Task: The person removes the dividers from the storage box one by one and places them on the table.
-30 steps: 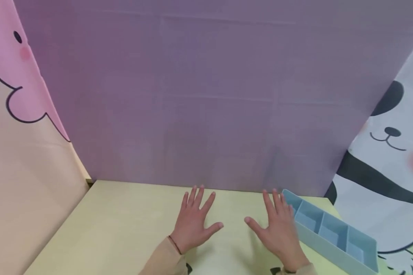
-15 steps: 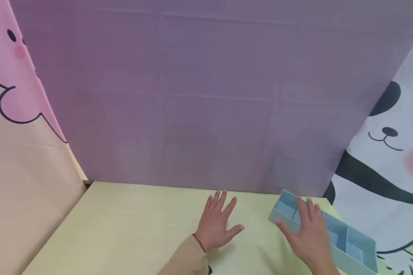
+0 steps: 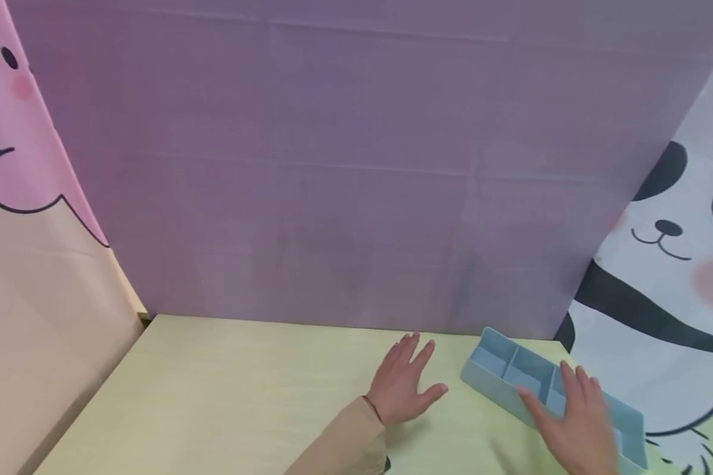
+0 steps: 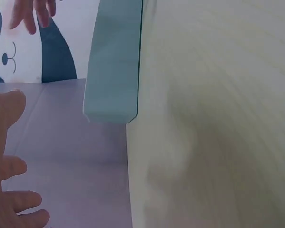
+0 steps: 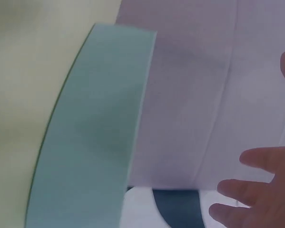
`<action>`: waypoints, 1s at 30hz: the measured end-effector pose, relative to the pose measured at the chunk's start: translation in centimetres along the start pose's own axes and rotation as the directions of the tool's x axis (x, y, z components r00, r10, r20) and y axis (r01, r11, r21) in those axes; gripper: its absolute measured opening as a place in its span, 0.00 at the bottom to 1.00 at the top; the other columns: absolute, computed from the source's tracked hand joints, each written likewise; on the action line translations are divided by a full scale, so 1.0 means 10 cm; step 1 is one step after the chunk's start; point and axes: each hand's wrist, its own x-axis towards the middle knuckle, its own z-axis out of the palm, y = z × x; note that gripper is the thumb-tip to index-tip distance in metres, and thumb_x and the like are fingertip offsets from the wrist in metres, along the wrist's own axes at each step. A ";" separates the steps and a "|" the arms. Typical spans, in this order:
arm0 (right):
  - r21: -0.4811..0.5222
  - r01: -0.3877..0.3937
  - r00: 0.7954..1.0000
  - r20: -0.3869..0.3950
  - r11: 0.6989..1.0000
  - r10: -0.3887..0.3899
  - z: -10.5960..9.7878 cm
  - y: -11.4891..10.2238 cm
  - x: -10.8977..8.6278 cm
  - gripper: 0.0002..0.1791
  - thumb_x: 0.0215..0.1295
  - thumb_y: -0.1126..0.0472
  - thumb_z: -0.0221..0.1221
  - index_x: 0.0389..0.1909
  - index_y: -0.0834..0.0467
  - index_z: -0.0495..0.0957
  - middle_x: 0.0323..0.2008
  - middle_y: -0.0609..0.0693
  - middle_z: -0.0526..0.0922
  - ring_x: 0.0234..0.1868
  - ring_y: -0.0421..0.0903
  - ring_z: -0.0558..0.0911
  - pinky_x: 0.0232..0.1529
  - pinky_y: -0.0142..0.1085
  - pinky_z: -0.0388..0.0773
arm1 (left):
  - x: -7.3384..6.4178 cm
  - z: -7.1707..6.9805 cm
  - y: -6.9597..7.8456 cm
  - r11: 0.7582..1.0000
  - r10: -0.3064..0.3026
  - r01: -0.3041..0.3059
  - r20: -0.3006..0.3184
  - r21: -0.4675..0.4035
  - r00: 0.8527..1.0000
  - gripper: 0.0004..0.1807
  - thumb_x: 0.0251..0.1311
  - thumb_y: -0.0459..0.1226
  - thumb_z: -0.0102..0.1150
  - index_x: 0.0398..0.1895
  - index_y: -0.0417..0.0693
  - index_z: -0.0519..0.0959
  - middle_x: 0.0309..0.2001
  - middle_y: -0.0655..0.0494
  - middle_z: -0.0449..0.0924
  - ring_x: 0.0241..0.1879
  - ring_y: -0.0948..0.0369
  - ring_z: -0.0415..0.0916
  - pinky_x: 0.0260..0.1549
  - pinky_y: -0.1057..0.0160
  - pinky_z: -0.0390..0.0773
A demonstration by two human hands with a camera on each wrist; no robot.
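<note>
A long blue-grey box point(image 3: 499, 392) with a row of open compartments stands at a slant on the right of the table. Over its right half my right hand point(image 3: 585, 425) hovers with fingers spread, hiding part of the compartments. In the right wrist view the box's side wall point(image 5: 92, 128) shows, with the fingers point(image 5: 259, 159) apart from it. My left hand point(image 3: 401, 382), fingers spread and holding nothing, is above the table to the left of the box. The left wrist view has the box point(image 4: 113, 61) beyond that hand's thumb point(image 4: 11, 104).
The pale wooden table point(image 3: 214, 382) ends at a purple cloth backdrop point(image 3: 333, 198). A panda-printed cloth point(image 3: 677, 277) hangs at the right, and a pink and beige printed cloth point(image 3: 41, 297) at the left.
Both hands have moved to the right, fingers still spread. The right hand has come from the box's left end to over its right half. The box stays in place.
</note>
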 end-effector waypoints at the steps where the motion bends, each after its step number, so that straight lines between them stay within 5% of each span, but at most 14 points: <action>1: -0.009 -0.036 0.999 0.022 0.999 0.036 -0.01 0.05 0.01 0.58 0.59 0.28 0.50 0.70 0.72 0.45 0.67 0.77 0.47 0.67 0.75 0.45 0.60 0.69 0.45 | 0.03 0.02 0.01 1.000 -0.004 0.004 0.006 -0.018 1.000 0.38 0.64 0.61 0.45 0.72 0.51 0.60 0.70 0.43 0.57 0.70 0.49 0.54 0.66 0.55 0.56; 8: -0.056 -0.237 0.960 0.141 0.970 0.243 -0.02 0.41 0.07 0.61 0.58 0.24 0.44 0.68 0.76 0.45 0.64 0.79 0.48 0.65 0.74 0.49 0.62 0.65 0.47 | 0.16 0.17 0.07 0.988 -0.064 0.072 0.064 -0.137 0.996 0.35 0.64 0.57 0.49 0.71 0.52 0.61 0.70 0.45 0.59 0.68 0.53 0.58 0.61 0.57 0.65; 23: -0.011 -0.470 0.870 0.163 0.883 0.465 0.02 0.92 0.02 0.59 0.60 0.26 0.40 0.68 0.77 0.42 0.59 0.78 0.53 0.61 0.74 0.56 0.61 0.63 0.55 | 0.30 0.50 0.21 0.921 -0.159 0.213 0.184 -0.326 0.970 0.35 0.67 0.53 0.47 0.73 0.48 0.57 0.70 0.48 0.60 0.69 0.57 0.57 0.63 0.61 0.62; 30: 0.082 -0.477 0.873 0.159 0.875 0.461 0.00 1.10 0.01 0.56 0.64 0.33 0.44 0.66 0.80 0.40 0.58 0.81 0.52 0.59 0.76 0.56 0.60 0.63 0.57 | 0.36 0.58 0.25 0.866 -0.197 0.284 0.240 -0.412 0.951 0.38 0.67 0.54 0.47 0.74 0.45 0.53 0.72 0.50 0.56 0.70 0.58 0.54 0.65 0.62 0.57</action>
